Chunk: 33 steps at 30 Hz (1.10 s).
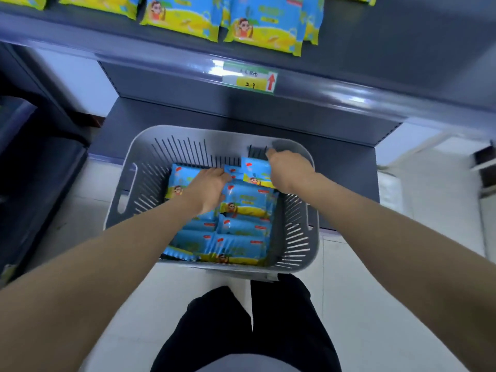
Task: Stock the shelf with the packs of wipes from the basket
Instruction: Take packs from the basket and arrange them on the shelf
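Basket (pixel 193 129): grey moulded plastic, matt, smooth rim, slotted walls. Packs of wipes (pixel 241 229) inside: thin printed plastic film, glossy, light catching along the creases. Shelf (pixel 375 36): dark grey, looks like painted sheet metal, matt and smooth. Stocked packs (pixel 177 20) on it: same glossy film. Front rail (pixel 335 92): shiny strip with bright highlights, looks like clear plastic over the price label (pixel 249 76), which reads as printed paper. Lower deck (pixel 188 114) behind the basket: same dark matt finish. Floor (pixel 375 291): pale tiles, smooth, slight sheen. Trousers (pixel 281 331): black cloth, matt. Motion blur hides fine texture.
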Each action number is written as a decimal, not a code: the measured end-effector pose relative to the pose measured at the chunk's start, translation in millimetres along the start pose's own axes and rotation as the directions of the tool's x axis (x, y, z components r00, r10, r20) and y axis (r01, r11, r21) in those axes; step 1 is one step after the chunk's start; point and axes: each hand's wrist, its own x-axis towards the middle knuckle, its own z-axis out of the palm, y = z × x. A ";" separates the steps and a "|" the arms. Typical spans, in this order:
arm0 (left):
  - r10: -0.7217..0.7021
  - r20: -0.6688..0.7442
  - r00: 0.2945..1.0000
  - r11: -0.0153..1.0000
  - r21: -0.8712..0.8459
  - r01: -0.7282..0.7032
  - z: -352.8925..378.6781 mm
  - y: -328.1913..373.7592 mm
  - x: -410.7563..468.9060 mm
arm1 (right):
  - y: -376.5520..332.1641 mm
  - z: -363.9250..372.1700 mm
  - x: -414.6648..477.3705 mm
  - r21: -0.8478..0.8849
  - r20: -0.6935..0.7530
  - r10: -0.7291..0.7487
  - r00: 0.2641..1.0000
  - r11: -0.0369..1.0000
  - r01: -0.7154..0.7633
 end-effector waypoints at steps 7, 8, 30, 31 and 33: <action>0.037 0.034 0.999 0.981 0.187 -0.043 22.9 23.2 27.6 | 11.4 -33.8 -19.2 0.081 -0.120 0.042 0.992 0.996 -0.032; 0.040 0.023 0.999 0.976 0.211 -0.044 25.2 24.2 29.2 | 12.8 -34.6 -20.8 0.094 -0.125 0.045 0.991 0.995 -0.033; 0.039 -0.142 0.989 0.973 -0.222 -0.070 -174.7 54.7 -2.9 | 51.2 -182.1 -45.7 0.114 -0.411 -0.021 0.912 0.991 0.074; 0.052 -0.171 0.984 0.972 -0.218 -0.090 -193.4 60.3 -3.7 | 58.6 -194.4 -45.6 0.115 -0.431 -0.018 0.902 0.991 0.075; 0.078 -0.242 0.967 0.970 -0.207 -0.131 -227.6 71.8 -1.4 | 76.8 -215.7 -41.2 0.099 -0.469 -0.006 0.883 0.993 0.059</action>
